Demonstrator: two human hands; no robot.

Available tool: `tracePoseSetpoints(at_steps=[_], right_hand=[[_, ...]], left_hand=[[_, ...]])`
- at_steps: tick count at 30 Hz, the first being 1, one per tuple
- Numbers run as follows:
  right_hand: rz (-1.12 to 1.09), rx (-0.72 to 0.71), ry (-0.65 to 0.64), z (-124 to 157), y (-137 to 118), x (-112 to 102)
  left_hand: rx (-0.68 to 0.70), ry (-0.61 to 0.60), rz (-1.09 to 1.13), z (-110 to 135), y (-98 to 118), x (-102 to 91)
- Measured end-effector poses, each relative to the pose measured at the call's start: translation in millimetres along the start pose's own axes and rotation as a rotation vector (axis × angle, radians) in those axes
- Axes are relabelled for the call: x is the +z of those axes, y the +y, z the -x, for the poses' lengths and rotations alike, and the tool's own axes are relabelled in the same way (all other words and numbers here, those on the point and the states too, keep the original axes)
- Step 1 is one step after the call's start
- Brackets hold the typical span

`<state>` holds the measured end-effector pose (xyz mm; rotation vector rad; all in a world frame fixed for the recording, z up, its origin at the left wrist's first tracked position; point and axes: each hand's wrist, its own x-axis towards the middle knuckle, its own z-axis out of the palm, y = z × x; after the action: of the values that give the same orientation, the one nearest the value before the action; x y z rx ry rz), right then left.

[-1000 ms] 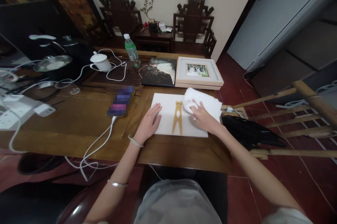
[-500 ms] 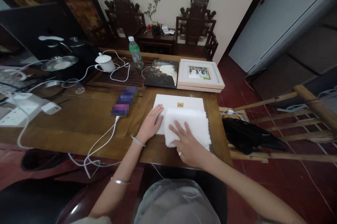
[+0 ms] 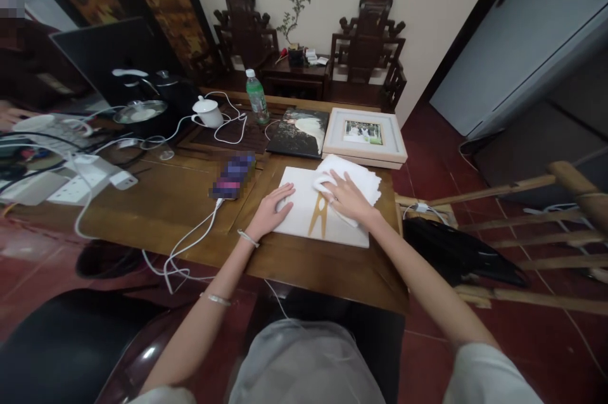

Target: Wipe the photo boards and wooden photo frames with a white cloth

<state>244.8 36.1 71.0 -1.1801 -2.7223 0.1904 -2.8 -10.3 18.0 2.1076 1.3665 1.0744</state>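
Observation:
A white picture board (image 3: 304,220) with a tan cat figure (image 3: 319,214) lies flat near the front of the wooden table (image 3: 161,208). My left hand (image 3: 272,209) rests flat on the board's left edge, fingers stretched out. My right hand (image 3: 349,198) presses a folded white cloth (image 3: 358,181) against the board's upper right part, fingers spread on the cloth.
Behind the board lie a white-framed photo (image 3: 363,135) and a dark picture (image 3: 300,132). A phone (image 3: 232,175) on a white cable, a green bottle (image 3: 257,97), a white teapot (image 3: 208,112) and power strips (image 3: 80,179) sit to the left. A black bag (image 3: 456,252) rests on bamboo rails at right.
My right hand slid the cloth from the board's front edge back up to its upper right, uncovering the cat figure. My left hand stayed on the left edge. The view swung right.

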Motion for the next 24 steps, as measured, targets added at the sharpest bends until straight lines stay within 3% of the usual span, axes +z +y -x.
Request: tracePoseSetpoints(at_steps=[3,5,12,16,19,24], right_hand=[[0.026,0.019,0.006,-14,-10,8],[0.027,-0.017,-0.005,-9,-24,14],[-0.123,-0.314,-0.087,66,-75,14],[-0.232,-0.327,-0.083,85,-70,2],[-0.22,-0.241,-0.036,70,-45,-2],[-0.053,-0.031,0.021,3,-18,3]], left_hand=[[-0.012,0.012,0.004,0,-1,0.2],[-0.024,0.022,0.01,0,0,0.8],[-0.041,0.018,0.021,2,2,2.3],[-0.021,0.002,0.011,2,0,4.4],[-0.013,0.003,0.01,3,-2,6.8],[0.012,0.059,0.014,4,2,7.9]])
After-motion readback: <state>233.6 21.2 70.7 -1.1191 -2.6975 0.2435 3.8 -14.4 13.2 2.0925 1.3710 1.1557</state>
